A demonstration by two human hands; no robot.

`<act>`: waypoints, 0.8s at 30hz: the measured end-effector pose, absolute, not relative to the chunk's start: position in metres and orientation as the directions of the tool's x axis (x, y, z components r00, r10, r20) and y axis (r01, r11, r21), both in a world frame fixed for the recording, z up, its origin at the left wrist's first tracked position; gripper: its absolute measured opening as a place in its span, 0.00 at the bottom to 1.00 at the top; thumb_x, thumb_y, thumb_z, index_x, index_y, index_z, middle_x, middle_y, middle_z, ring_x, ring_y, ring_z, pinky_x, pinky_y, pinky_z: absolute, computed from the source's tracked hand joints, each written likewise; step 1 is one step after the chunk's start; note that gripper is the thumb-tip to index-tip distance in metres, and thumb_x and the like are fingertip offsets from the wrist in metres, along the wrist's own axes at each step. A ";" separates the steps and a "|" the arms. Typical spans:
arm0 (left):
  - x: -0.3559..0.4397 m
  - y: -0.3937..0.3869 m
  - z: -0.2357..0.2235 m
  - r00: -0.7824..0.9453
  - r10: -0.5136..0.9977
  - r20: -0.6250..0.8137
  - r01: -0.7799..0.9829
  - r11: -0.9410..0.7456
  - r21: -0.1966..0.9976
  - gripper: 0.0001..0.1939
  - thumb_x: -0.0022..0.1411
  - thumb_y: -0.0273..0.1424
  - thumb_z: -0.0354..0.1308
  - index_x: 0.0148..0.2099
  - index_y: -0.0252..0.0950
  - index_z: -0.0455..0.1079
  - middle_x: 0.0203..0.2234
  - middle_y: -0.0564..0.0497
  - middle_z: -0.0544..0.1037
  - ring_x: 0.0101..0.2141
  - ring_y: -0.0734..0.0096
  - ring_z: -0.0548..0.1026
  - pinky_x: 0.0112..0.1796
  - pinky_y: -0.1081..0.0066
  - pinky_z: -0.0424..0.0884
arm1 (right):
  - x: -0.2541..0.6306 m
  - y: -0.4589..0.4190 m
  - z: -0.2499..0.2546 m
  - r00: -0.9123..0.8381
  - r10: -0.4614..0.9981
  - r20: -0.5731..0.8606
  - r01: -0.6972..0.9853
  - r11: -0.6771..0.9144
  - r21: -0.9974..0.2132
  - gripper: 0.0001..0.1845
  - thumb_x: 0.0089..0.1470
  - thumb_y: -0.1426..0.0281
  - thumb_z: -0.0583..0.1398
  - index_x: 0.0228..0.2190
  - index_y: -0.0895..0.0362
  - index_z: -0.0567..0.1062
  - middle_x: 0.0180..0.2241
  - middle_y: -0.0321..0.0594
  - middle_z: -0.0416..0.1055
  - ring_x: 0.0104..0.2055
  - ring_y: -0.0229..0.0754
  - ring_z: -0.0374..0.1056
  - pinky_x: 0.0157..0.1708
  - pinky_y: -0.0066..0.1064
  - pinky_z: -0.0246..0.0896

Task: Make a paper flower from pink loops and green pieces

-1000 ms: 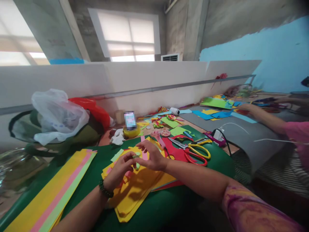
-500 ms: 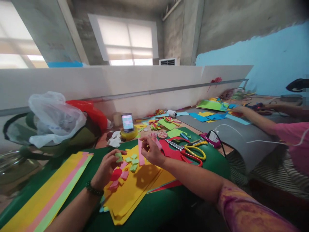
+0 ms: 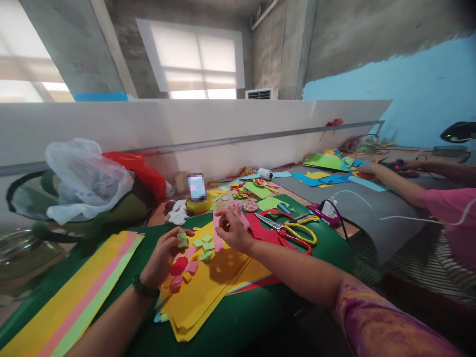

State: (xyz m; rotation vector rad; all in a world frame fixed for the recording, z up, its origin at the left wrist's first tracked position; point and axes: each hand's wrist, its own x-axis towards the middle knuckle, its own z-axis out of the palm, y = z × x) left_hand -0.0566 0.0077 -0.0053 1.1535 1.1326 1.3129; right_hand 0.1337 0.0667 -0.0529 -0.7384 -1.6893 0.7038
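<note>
My left hand (image 3: 163, 255) pinches a small folded green paper piece (image 3: 182, 240) above a stack of yellow paper sheets (image 3: 203, 292). Several small green, pink and red folded squares (image 3: 193, 255) lie on that stack beside it. My right hand (image 3: 232, 230) is closed around a pink paper strip (image 3: 217, 237) that hangs down to the yellow sheets. Both hands hover over a green sheet (image 3: 238, 322) covering the table.
Yellow and red scissors (image 3: 297, 232) lie right of my right hand. Long yellow, pink and green strips (image 3: 82, 297) lie at left. A bag with plastic (image 3: 82, 181) stands behind. A tape roll (image 3: 199, 204) and scraps sit farther back. Another person's arm (image 3: 401, 186) works at right.
My hands have moved apart: the left drew back left with the green piece, the right moved up with the pink strip. Small folded squares on the yellow sheets are now uncovered.
</note>
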 end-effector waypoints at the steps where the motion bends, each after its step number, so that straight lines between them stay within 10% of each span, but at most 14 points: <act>1: -0.056 0.008 -0.005 -0.031 0.999 0.044 -0.099 -0.047 0.994 0.08 0.36 0.30 0.60 0.23 0.35 0.65 0.28 0.52 0.76 0.23 0.77 0.62 0.25 0.76 0.61 | 0.134 0.066 -0.053 -0.200 0.777 0.597 0.117 0.624 -0.772 0.16 0.46 0.73 0.56 0.41 0.55 0.66 0.24 0.28 0.59 0.24 0.34 0.57 0.24 0.26 0.54; 24: -0.061 0.008 -0.011 0.010 0.998 0.065 -0.056 -0.065 0.996 0.07 0.38 0.31 0.58 0.24 0.36 0.65 0.31 0.50 0.76 0.25 0.74 0.65 0.26 0.74 0.62 | 0.134 0.063 -0.053 -0.251 0.774 0.582 0.128 0.622 -0.772 0.15 0.46 0.74 0.55 0.39 0.54 0.65 0.23 0.27 0.57 0.23 0.33 0.54 0.22 0.25 0.50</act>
